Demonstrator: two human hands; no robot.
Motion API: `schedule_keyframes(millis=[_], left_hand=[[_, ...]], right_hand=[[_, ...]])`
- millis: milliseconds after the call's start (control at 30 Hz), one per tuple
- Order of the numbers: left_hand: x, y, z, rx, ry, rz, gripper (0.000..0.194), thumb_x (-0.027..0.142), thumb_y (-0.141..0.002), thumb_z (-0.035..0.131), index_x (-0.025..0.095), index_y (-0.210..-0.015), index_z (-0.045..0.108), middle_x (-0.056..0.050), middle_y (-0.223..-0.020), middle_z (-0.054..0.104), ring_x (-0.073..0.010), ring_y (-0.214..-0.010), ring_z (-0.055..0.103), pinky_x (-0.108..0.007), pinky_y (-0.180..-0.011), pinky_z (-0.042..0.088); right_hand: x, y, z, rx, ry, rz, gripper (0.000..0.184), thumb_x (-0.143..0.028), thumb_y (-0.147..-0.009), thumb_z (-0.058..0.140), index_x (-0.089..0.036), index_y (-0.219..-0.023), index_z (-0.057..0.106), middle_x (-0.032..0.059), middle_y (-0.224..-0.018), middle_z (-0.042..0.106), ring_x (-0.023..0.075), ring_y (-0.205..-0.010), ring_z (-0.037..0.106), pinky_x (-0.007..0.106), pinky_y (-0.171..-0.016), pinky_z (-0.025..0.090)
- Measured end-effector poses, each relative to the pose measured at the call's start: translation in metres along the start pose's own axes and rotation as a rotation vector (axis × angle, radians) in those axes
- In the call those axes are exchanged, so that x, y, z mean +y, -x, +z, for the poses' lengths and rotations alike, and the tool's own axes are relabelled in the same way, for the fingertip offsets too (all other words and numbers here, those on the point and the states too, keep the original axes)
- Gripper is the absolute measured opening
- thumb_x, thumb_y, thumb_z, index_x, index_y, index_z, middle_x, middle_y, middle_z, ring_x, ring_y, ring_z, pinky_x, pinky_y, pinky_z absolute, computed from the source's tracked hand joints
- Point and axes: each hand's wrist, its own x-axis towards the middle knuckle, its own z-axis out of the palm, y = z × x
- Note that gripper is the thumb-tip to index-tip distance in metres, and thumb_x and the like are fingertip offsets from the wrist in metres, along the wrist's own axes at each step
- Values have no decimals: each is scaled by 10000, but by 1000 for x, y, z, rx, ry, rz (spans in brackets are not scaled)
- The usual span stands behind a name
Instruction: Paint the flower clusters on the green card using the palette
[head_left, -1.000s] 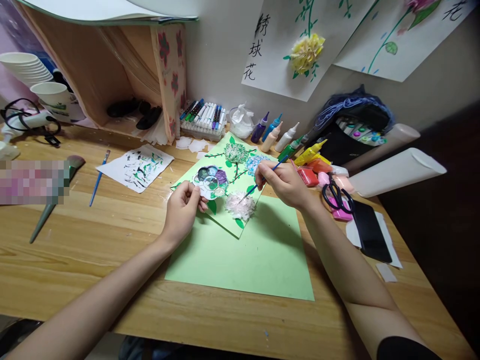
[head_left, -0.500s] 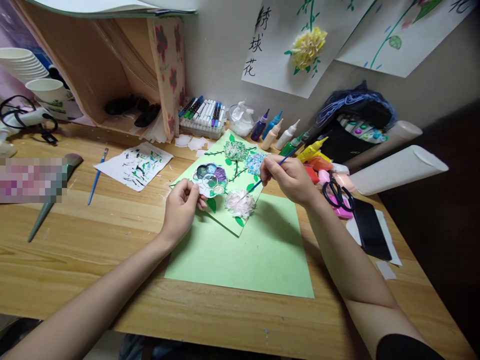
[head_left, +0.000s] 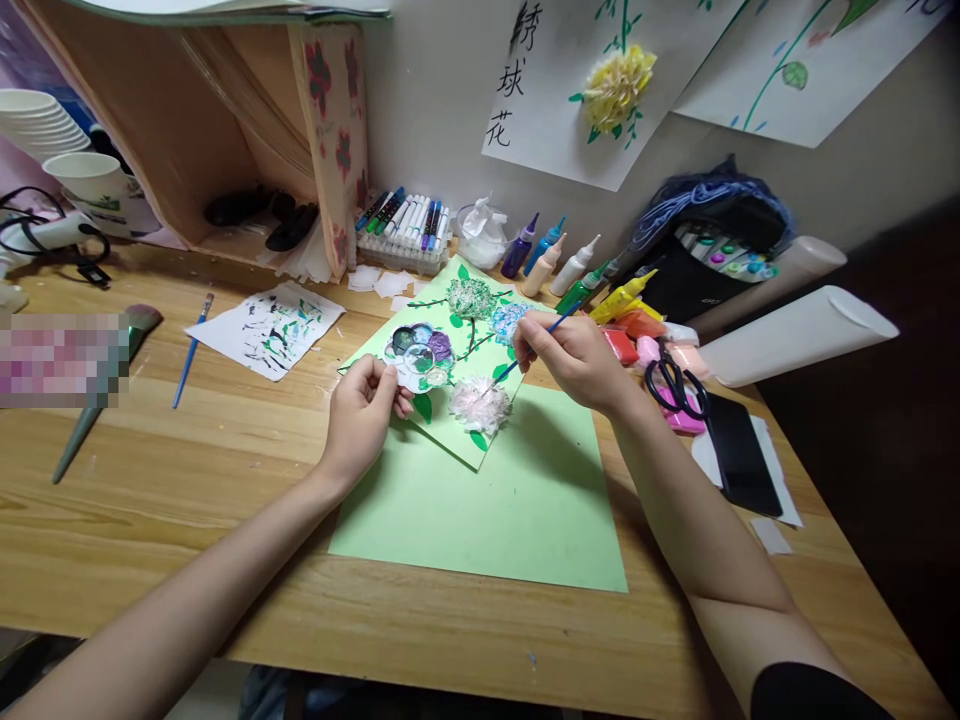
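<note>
Since brush [head_left: 508, 371] barely shifts, we're still at pale flower [head_left: 480, 406]: right hand [head_left: 566, 355] pinching brush, left hand [head_left: 361, 412] gripping palette [head_left: 416, 352]

In the upper right of the frame, the wall drawing [head_left: 817, 70] has slid higher, its pink blossom now cropped out.

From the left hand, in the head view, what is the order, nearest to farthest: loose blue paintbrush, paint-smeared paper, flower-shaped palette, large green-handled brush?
1. Flower-shaped palette, in the left hand.
2. Paint-smeared paper, left of that hand.
3. Loose blue paintbrush, farther left.
4. Large green-handled brush, far left.
</note>
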Motion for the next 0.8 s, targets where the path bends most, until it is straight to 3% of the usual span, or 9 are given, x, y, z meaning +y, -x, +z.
schedule_keyframes(millis=[800], left_hand=[[1, 1, 0, -2, 8, -9, 216, 216, -884, 521, 197, -670, 501, 23, -613, 584, -104, -513, 574, -225, -517, 468]], right_hand=[[-4, -1, 4, -19, 92, -31, 476, -430, -984, 307, -193, -620, 504, -3, -573, 546, 118, -555, 486, 272, -606, 348]])
